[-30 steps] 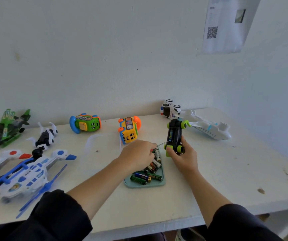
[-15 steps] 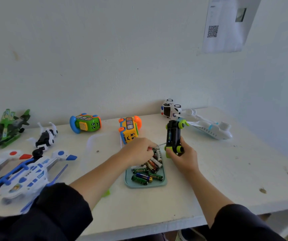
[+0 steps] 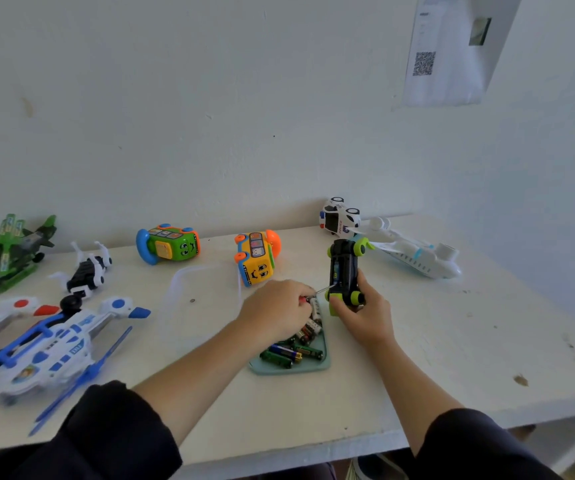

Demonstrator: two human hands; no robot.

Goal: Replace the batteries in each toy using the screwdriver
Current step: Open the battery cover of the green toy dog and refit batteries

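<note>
Currently the car (image 3: pixel 344 271) stands on end, nose up, at the tray's (image 3: pixel 324 362) far right corner, underside facing left. Right hand (image 3: pixel 365 315) wraps its lower end, thumb on the near side, fingers behind. Left hand (image 3: pixel 277 310) is curled round the screwdriver (image 3: pixel 317 294); red handle mostly hidden, shaft angled up-right, tip at the car's underside, presumably on the battery-cover screw.

Handling guess: light hollow plastic, stiff, a bit slick. Wheels roll, so grip the body sides, not the green wheels. It tips easily stood on end, so brace against the driver's push.

Tray holds loose batteries (image 3: pixel 293 348), just under the left hand. Other toys spread across the worktop (image 3: pixel 452 341): yellow bus (image 3: pixel 256 258), green bus (image 3: pixel 170 242), plane (image 3: pixel 414 254), helicopter (image 3: pixel 47 344).
</note>
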